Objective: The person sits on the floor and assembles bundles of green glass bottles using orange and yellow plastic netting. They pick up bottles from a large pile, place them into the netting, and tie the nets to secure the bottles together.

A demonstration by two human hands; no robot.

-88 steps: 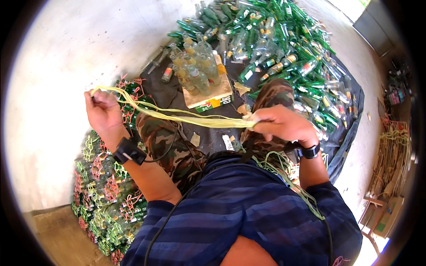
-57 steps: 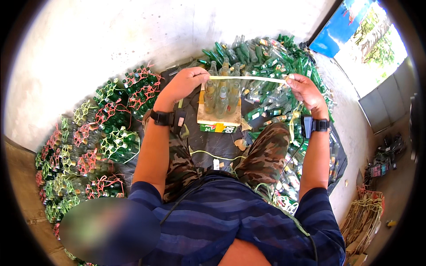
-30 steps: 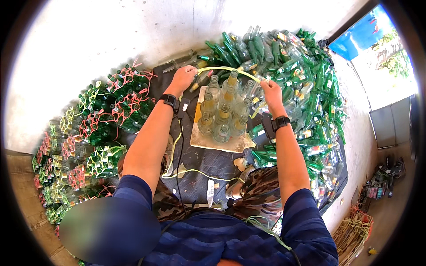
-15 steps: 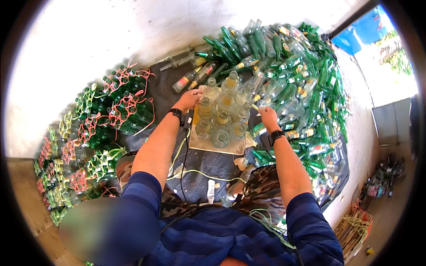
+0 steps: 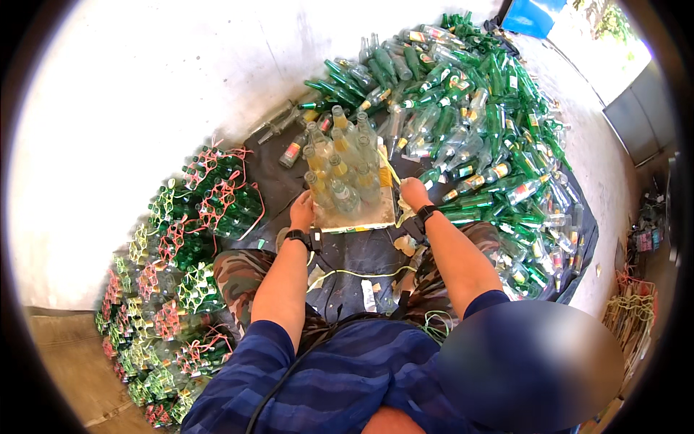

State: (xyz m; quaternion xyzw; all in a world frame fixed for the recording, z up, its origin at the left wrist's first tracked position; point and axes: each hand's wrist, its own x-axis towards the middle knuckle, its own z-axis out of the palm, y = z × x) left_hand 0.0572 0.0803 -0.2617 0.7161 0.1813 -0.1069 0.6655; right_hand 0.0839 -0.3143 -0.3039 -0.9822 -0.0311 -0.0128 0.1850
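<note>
A tight group of clear glass bottles [image 5: 345, 197] stands upright on a square, pale board [image 5: 376, 219] in front of me. My right hand [image 5: 414, 194] is closed beside the board's right side. From it a thin yellow plastic strap [image 5: 389, 165] runs up along the right side of the bottles. At the board's left edge, close to the nearest left bottles, is my left hand [image 5: 302, 211]. Its fingers are curled in, and what they hold, if anything, is hidden. Each wrist carries a black band [image 5: 426, 212].
A large heap of loose green and clear bottles [image 5: 470, 130] lies at the far side and right. Bundles of bottles tied with pink and yellow strap [image 5: 195, 224] stand at left. A yellow strap [image 5: 347, 273] and paper scraps lie on the black sheet [image 5: 350, 249] near my legs.
My left hand has moved from the far left corner of the bottles toward me, to the board's near left edge. The right hand has drawn slightly nearer. The view has shifted.
</note>
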